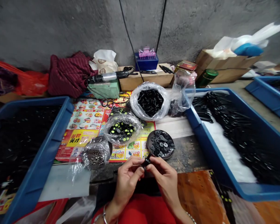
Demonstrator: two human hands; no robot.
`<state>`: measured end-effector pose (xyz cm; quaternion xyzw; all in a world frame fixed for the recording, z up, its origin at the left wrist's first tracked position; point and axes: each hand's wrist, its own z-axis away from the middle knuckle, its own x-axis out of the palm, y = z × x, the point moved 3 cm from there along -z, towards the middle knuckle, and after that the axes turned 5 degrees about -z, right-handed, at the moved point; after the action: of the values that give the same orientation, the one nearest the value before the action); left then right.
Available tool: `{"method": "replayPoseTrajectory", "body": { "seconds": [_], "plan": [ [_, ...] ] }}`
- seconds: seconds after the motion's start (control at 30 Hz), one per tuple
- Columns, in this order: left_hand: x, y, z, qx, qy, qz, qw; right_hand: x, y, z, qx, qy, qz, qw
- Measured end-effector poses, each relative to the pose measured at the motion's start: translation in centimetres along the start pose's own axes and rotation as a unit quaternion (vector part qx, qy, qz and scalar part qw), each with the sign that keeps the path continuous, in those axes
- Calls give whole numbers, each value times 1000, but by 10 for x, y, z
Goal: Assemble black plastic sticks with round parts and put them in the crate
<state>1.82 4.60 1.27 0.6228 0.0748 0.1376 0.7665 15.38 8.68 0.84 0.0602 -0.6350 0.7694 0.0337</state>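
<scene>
1. The work in hand centres on a small black piece (147, 160), held just off the near-left edge of the round dish (174, 148); fingers hide much of it, so its exact shape cannot be told.
2. The left hand (128, 179) has thumb and fingertips pinched together on the piece, near side of the dish and to its left.
3. The right hand (164, 178), on the dish's near side, pinches the same piece from the other side.
4. The step looks like close two-handed fitting or adjusting, judging by the paired pinch; whether a second part is being joined cannot be seen.
5. The next move seems to call for one hand steadying while the other presses or turns with the fingertips, keeping clear of the dish's loose flat black tabs (159, 146).
6. Supplies surround the dish: a bag of lime-dotted black parts (121, 130) to its left, a bag of small metal screws (95, 157) farther left, and glossy black parts (150, 102) bagged behind it.
7. Well right of the dish, a blue bin (259, 195) holds long black pieces (241, 124) in a row.
</scene>
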Motion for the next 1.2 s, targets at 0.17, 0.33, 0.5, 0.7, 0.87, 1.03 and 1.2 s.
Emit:
{"method": "replayPoseTrajectory", "body": {
  "seconds": [0.17, 0.33, 0.5, 0.7, 0.87, 1.03, 1.2],
  "plan": [
    [3, -4, 1, -22, -4, 36, 999, 1, -6, -2, -9, -40, 30, 999],
    [3, -5, 0, -21, -12, 33, 999, 2, -2, -7, 55, -98, -12, 994],
    [3, -6, -1, -8, -11, 17, 1000, 0, 5, -11, 123, -82, -82, 986],
    [1, -7, -1, 10, -3, -6, 1000, -1, 9, -10, 151, -62, -116, 980],
    [1, -5, -1, 3, -2, -4, 1000, -3, 10, -9, 116, -60, -92, 987],
    [3, -5, -1, -5, -16, 12, 1000, -2, 5, -9, 106, -118, -52, 986],
    [3, -3, -1, -16, -18, 51, 998, -2, 0, -10, 70, -190, -2, 979]
  ]
}}
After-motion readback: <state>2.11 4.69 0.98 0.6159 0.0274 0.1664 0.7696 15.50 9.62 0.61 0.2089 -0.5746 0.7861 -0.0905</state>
